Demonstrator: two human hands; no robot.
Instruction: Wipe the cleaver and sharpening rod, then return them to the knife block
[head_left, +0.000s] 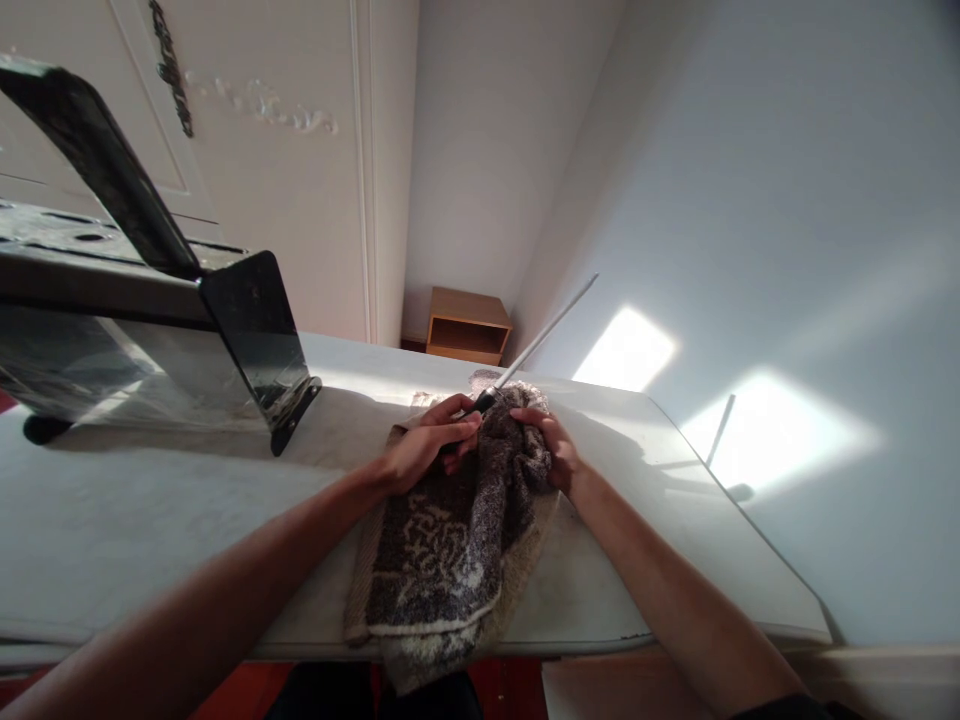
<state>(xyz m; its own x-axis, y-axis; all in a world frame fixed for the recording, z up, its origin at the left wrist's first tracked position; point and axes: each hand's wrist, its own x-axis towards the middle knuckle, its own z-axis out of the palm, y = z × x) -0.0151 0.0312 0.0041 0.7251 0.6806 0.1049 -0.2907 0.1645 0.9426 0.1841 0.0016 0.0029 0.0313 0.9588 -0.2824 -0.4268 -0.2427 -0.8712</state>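
While our left hand [420, 450] is curled shut around a dark handle, a long thin metal rod [544, 330] sticks out of that fist and angles up and to the right, straight, round and light grey. We read it as a honing steel, but the handle is mostly hidden by our fingers. Our right hand [551, 445] is closed on a bunched fold of the towel [442, 550], pinching it just beside the base of the rod.

We see a thick, nubby terry towel, dark brown with a pale mottled pattern and a beige border. It lies crumpled on the counter [150, 520] under both hands, and its lower end hangs over the near edge.

We see a smooth, pale, matte counter with a rounded right corner. At its left sits a dark metal rack [247, 330], flat angular plates with a glossy sheen and a foot resting on the counter, well apart from the towel. Behind it stands a white panelled door [300, 150]. A small boxy wooden cabinet [469, 325] sits in the far corner against plain white walls.
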